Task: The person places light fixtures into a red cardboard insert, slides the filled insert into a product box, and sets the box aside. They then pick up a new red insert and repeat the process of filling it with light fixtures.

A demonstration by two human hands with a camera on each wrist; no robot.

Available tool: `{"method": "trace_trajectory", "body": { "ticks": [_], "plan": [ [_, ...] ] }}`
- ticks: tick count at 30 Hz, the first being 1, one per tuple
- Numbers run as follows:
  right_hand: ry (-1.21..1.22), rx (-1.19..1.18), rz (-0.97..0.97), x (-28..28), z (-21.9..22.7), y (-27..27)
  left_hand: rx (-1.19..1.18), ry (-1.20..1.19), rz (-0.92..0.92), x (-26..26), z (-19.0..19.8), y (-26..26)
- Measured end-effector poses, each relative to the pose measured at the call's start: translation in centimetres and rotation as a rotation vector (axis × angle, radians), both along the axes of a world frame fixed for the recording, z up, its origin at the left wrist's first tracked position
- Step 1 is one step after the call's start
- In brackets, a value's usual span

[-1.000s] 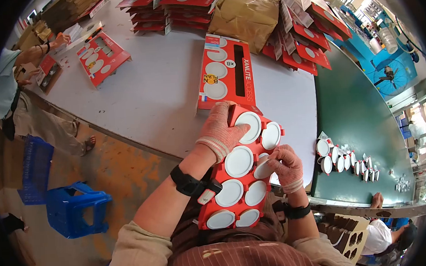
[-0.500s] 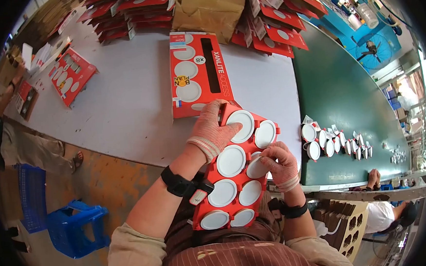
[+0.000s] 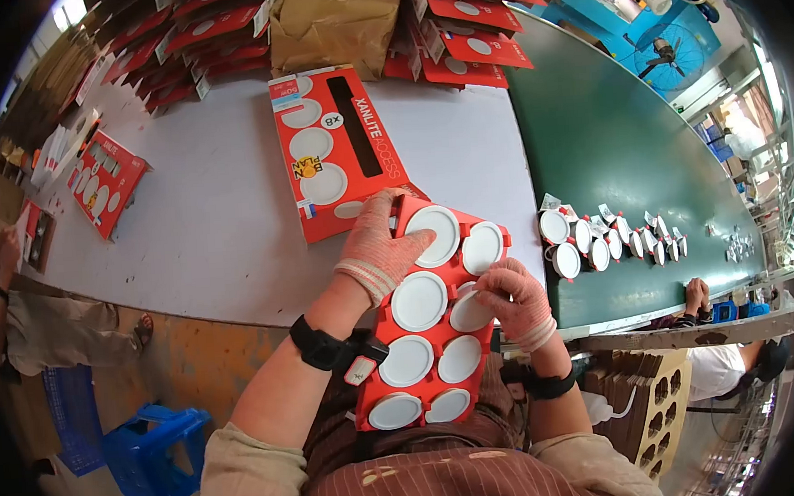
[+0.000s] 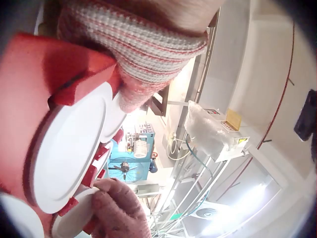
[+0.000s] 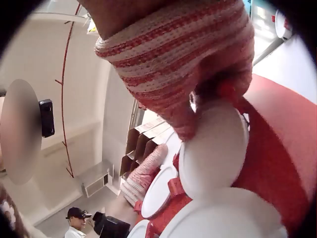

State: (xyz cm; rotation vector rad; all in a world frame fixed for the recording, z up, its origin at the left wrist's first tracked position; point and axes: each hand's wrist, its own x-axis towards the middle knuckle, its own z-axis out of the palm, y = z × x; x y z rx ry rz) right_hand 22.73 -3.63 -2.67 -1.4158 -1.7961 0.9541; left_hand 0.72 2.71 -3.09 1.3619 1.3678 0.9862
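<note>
In the head view, a red cardboard insert (image 3: 436, 344) tilts over the person's lap, carrying two columns of white discs. My gloved left hand (image 3: 379, 249) grips its top left corner, the thumb lying across the topmost white disc. With fingertips curled at its edge, my gloved right hand (image 3: 517, 304) pinches a white disc (image 3: 467, 310) in the right column, second from the top. The right wrist view shows this disc (image 5: 213, 148) standing tilted against the red card, its far side hidden. Just beyond the left hand lies a red printed box (image 3: 324, 184) with a dark window.
Stacked red boxes (image 3: 471, 43) flank a brown wrapped parcel (image 3: 333, 20) at the back. On the green table (image 3: 581, 128) to the right stand rows of white discs (image 3: 555, 227). Another red box (image 3: 107, 184) lies at left near another person. A blue stool (image 3: 160, 453) stands on the floor.
The head view has swung, so the table and boxes shift left in the picture. Both hands keep their holds on the insert and the white disc, with only slight finger movement at the right.
</note>
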Motion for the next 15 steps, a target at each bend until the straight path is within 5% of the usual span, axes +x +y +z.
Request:
{"method": "trace_trajectory", "body": {
  "ticks": [3,13,15],
  "plan": [
    [0.062,-0.059,0.018,0.7,0.2,-0.8,-0.013,-0.002,-0.030,0.1,-0.7,0.4],
    [0.004,0.277,-0.147,3.9,1.5,-4.0,-0.042,-0.129,-0.151,2.8,-1.6,3.3],
    [0.242,0.320,-0.267,4.2,0.7,-4.4,-0.022,-0.185,-0.213,4.3,-1.9,4.5]
  ]
}}
